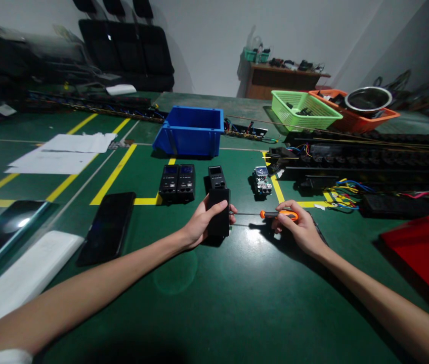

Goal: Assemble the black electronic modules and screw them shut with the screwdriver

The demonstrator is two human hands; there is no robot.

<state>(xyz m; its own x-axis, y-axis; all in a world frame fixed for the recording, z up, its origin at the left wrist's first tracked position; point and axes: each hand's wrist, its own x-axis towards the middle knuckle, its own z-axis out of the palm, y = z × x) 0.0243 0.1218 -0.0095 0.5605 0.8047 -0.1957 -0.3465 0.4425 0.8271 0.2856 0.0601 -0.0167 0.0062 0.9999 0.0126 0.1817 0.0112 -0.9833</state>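
My left hand point(199, 222) is closed around a black rectangular box point(218, 215), held upright just above the green table. In my right hand point(296, 225) is a screwdriver point(280, 215) with an orange and black handle. Its thin shaft points left, and the tip meets or nearly meets the box's right side; exact contact is hard to tell. Just behind the held box lies a black device with a small screen point(216, 177). To its left, two similar black devices point(177, 182) sit side by side. A bare circuit board point(262, 181) with a small display rests to the right.
Behind the devices stands a blue bin point(191, 132). A red bin point(427, 247) is at the right, near long black housings point(366, 156) with loose coloured wires point(345, 194). Phones point(106, 227), a white case point(28, 273) and papers point(62, 154) lie left. Green point(301, 114) and orange baskets point(379, 121) stand behind.
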